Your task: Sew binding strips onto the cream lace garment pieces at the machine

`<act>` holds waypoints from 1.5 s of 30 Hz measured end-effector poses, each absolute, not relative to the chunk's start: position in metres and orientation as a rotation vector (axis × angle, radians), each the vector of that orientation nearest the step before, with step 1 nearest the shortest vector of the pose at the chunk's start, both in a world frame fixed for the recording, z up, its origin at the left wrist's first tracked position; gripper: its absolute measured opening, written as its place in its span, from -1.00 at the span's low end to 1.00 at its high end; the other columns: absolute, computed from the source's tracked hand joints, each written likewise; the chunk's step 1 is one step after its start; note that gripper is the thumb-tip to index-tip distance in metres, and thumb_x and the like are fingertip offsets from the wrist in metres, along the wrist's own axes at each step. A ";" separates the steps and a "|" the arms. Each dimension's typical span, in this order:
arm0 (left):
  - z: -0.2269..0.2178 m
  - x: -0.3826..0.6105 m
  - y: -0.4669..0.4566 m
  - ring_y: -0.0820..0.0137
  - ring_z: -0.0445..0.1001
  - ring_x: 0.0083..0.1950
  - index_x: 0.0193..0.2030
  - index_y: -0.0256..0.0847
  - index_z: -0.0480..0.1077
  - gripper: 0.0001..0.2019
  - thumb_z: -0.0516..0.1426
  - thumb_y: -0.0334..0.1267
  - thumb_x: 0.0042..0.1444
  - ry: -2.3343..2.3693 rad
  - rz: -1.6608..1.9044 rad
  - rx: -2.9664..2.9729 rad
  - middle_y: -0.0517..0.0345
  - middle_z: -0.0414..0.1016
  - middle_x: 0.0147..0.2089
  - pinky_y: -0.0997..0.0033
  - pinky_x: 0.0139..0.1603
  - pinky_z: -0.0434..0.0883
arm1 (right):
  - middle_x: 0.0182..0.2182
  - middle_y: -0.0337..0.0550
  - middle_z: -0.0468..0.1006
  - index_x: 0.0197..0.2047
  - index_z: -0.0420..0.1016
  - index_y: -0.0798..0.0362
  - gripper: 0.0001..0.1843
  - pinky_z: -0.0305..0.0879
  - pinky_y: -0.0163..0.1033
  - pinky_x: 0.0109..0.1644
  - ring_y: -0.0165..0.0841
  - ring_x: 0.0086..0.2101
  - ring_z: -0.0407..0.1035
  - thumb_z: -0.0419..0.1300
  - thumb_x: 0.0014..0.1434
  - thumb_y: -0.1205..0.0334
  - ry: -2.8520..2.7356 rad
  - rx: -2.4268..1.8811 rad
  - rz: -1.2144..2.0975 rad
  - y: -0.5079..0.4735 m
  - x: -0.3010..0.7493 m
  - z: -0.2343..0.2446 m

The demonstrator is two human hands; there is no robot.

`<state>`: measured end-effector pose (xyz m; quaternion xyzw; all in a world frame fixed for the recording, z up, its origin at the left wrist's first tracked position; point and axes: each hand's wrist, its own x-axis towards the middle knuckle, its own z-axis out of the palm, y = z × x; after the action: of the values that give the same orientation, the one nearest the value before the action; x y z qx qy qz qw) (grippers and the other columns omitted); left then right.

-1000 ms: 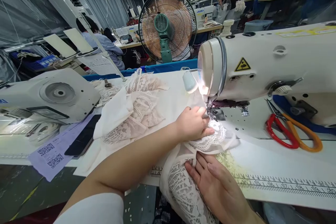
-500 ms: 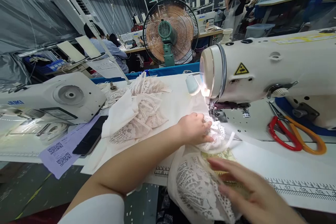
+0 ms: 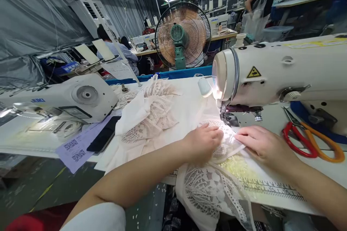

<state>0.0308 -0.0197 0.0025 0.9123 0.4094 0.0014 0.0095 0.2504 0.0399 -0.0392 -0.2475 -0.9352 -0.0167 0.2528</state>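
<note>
A piece of pale pink lace fabric (image 3: 214,191) lies under the sewing machine (image 3: 271,72) and hangs over the table's front edge. My left hand (image 3: 204,142) rests flat on the lace, just left of the presser foot (image 3: 226,115), its fingers extended. On the other side, my right hand (image 3: 262,144) pinches the lace's right edge between thumb and fingers, close in front of the foot. The needle's exact contact with the cloth is too small to make out.
Red- and orange-handled scissors (image 3: 311,140) lie at the right. More lace pieces (image 3: 154,115) are heaped on the left, beside a black phone (image 3: 104,135) and a printed paper (image 3: 78,149). A second machine (image 3: 81,97) stands farther left; a large fan (image 3: 183,36) is behind the table.
My right hand has moved up from the hanging lace to the edge near the presser foot and closed on it. My left hand stays on the cloth. The view has shifted slightly.
</note>
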 end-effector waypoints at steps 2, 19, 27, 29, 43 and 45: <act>-0.005 0.036 -0.018 0.29 0.36 0.03 -0.25 -0.34 0.39 -0.84 0.05 -0.33 0.08 1.296 0.126 2.800 -0.05 0.43 -0.02 0.28 0.14 0.24 | -0.33 -0.09 0.51 -0.33 0.47 0.08 -0.73 0.24 -0.25 -0.37 -0.28 -0.29 0.34 -0.05 0.22 0.38 -2.571 -0.591 -0.006 0.036 0.254 -0.041; -0.028 0.019 0.012 0.26 0.27 0.18 -0.09 -0.22 0.42 -0.73 -0.07 -0.34 0.22 1.030 0.363 3.046 0.09 0.42 0.09 0.01 0.23 0.05 | -0.36 -0.11 0.53 -0.30 0.50 0.11 -0.75 0.18 -0.27 -0.35 -0.33 -0.35 0.32 -0.01 0.24 0.36 -2.599 -0.560 -0.038 0.030 0.245 -0.044; -0.026 0.017 0.022 0.27 0.34 0.10 -0.12 -0.20 0.45 -0.72 -0.07 -0.40 0.22 0.824 0.351 3.122 0.11 0.50 -0.03 -0.03 0.23 0.04 | -0.41 -0.11 0.52 -0.31 0.50 0.13 -0.74 0.14 -0.29 -0.44 -0.34 -0.39 0.30 -0.02 0.23 0.38 -2.609 -0.654 -0.150 0.029 0.242 -0.046; -0.024 0.018 0.022 0.27 0.35 0.07 -0.13 -0.25 0.45 -0.72 -0.07 -0.39 0.20 0.816 0.317 3.112 0.07 0.51 -0.05 -0.01 0.21 0.07 | -0.38 -0.09 0.52 -0.27 0.50 0.15 -0.73 0.16 -0.28 -0.44 -0.33 -0.38 0.32 -0.03 0.23 0.38 -2.619 -0.671 -0.155 0.028 0.241 -0.046; -0.020 0.021 0.028 0.35 0.38 -0.06 -0.06 -0.20 0.44 -0.72 -0.07 -0.32 0.24 0.999 0.184 3.096 0.04 0.45 -0.03 0.17 0.11 0.17 | -0.14 0.00 0.57 -0.13 0.52 0.17 -0.67 0.41 -0.14 -0.22 -0.24 -0.23 0.44 -0.05 0.23 0.39 -2.582 -0.568 -0.201 0.028 0.244 -0.050; -0.020 0.019 0.029 0.32 0.36 0.00 -0.01 -0.20 0.41 -0.72 -0.04 -0.33 0.22 0.982 0.163 3.088 0.04 0.44 0.01 0.13 0.15 0.14 | -0.18 -0.02 0.59 -0.17 0.53 0.14 -0.70 0.41 -0.14 -0.23 -0.26 -0.26 0.44 -0.04 0.24 0.37 -2.568 -0.569 -0.157 0.027 0.244 -0.046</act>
<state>0.0195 0.0286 -0.0203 0.9505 0.3022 0.0503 -0.0513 0.2436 0.0272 -0.0463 -0.2091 -0.9435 -0.0577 0.2504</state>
